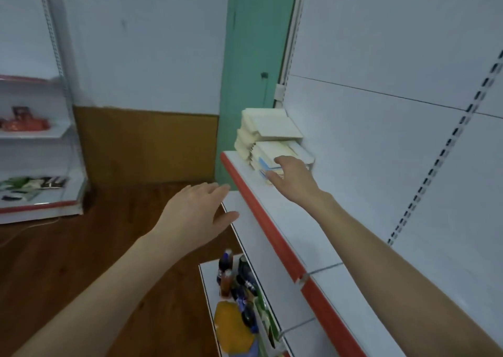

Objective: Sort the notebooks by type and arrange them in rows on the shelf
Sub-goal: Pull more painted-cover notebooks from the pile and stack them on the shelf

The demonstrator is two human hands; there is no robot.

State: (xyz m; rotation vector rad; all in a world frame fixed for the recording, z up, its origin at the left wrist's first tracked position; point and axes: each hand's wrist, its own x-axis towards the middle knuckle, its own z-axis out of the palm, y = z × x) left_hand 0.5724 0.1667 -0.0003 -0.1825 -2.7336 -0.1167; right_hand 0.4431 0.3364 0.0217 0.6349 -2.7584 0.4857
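- Low notebook stack, at the shelf's far end, is touched by the right hand, fingers curved over it; grip cannot be told.
- Left hand, spread and empty, is held at the stack's 8 o'clock, farther off.

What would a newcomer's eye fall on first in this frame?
The right hand laid on the lower notebook stack at the far end of the red-edged shelf, beside a taller cream stack. The left hand hangs open in the air off the shelf's front edge, above bottles on a lower shelf.
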